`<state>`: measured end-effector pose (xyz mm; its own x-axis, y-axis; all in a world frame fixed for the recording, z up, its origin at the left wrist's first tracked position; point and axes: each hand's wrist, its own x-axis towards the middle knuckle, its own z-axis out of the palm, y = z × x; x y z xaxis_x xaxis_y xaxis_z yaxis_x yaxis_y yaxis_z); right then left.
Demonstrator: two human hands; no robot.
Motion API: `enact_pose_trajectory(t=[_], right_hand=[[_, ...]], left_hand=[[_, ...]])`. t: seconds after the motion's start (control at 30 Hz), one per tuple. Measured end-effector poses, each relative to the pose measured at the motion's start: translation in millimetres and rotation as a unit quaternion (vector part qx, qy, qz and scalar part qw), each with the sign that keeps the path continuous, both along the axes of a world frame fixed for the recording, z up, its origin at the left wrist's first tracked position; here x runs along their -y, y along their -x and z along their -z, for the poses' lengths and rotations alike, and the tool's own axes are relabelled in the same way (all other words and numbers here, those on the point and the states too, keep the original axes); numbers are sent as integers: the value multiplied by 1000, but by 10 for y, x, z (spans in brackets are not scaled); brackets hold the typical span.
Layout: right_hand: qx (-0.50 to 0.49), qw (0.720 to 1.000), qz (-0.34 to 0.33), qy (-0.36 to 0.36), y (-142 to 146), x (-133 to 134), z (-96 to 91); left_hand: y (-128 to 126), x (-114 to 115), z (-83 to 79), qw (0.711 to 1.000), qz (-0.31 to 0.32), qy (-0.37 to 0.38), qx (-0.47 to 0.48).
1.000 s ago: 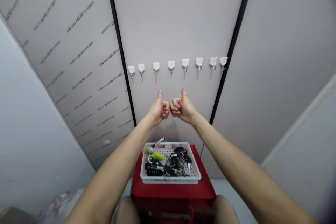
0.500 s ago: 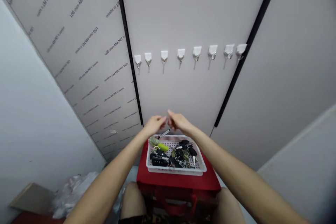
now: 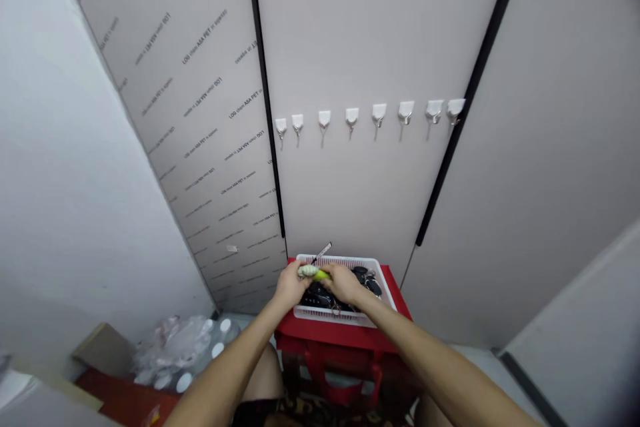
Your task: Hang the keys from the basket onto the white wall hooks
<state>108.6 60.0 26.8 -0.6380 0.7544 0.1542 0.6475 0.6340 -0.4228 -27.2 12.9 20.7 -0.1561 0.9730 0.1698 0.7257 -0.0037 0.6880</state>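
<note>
Touching a pale green, ridged, oblong piece (image 3: 307, 271) at its left end, the bare left hand (image 3: 289, 285) has its fingers half curled about it. The bare right hand (image 3: 343, 281) is bent over the smooth, bright yellow-green piece (image 3: 323, 275) just beside it, its fingertips mostly hidden. Both hands are partly closed; whether either has a firm grip, and whether the two green pieces are joined, I cannot tell. The pieces are at the upper left of the white perforated plastic basket (image 3: 320, 314), low in the centre of the frame, on a red fabric-covered box (image 3: 340, 336).

Several things could go wrong. A glossy black key fob with buttons (image 3: 315, 300) sits just below the hands, with a pinkish metal ring (image 3: 336, 311) near the basket's front wall; if a ring or chain is snagged, lifting could drag the neighbours along. The same goes for the jumbled black key fobs (image 3: 372, 285) right of the right hand. A loose pinch on a smooth surface could let the green pieces slip. The slim white-and-black pen-like stick (image 3: 323, 252) leans over the back rim, so a brush from either hand could tip it out. A sideways push might also slide the basket.
</note>
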Motion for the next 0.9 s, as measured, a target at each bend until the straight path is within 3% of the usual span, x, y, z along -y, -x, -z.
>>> enact_pose_trajectory(t=[0.13, 0.23, 0.4, 0.53, 0.9], right_hand=[[-45, 998, 35, -25, -118, 128, -40], [-70, 995, 61, -34, -183, 210, 11], [-101, 992, 71, -39, -201, 325, 98], [-142, 987, 55, -50, -178, 435, 53], [-219, 968, 32, -121, -79, 554, 15]], left_hand=[[-53, 128, -4, 998, -7, 48, 51], [-131, 213, 28, 997, -9, 72, 36], [-156, 306, 6, 998, -8, 61, 32], [-88, 349, -50, 998, 3, 51, 48], [-2, 446, -173, 967, 6, 58, 248]])
